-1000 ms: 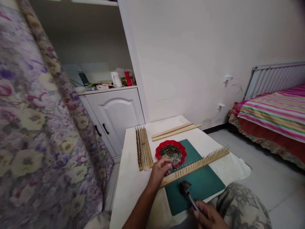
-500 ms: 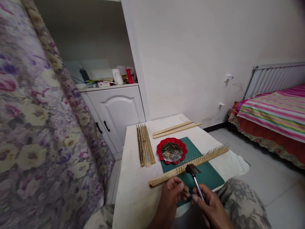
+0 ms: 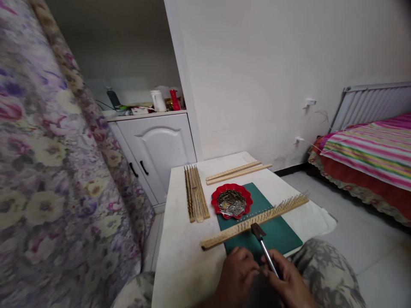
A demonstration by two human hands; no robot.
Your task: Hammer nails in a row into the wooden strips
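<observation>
My right hand point(image 3: 290, 283) is closed round the metal handle of a small hammer point(image 3: 261, 241), whose dark head hovers just in front of a long wooden strip point(image 3: 224, 234) studded with a row of nails. My left hand point(image 3: 236, 276) is curled beside the right one at the table's near edge, its fingertips pinched together; what they hold is too small to make out. The strip lies slantwise across a green cutting mat point(image 3: 279, 233). A red scalloped dish point(image 3: 231, 201) full of nails sits on the mat's far corner.
A bundle of nailed strips point(image 3: 195, 199) lies left of the dish, and two plain strips point(image 3: 237, 172) lie at the far edge of the white table point(image 3: 180, 256). A floral curtain point(image 3: 48, 171) hangs left, a white cabinet point(image 3: 157, 147) stands behind, a striped bed point(image 3: 369, 149) is right.
My left hand left the red dish and drew back to the near edge beside my right hand. The hammer came forward and its head rose to the nailed strip.
</observation>
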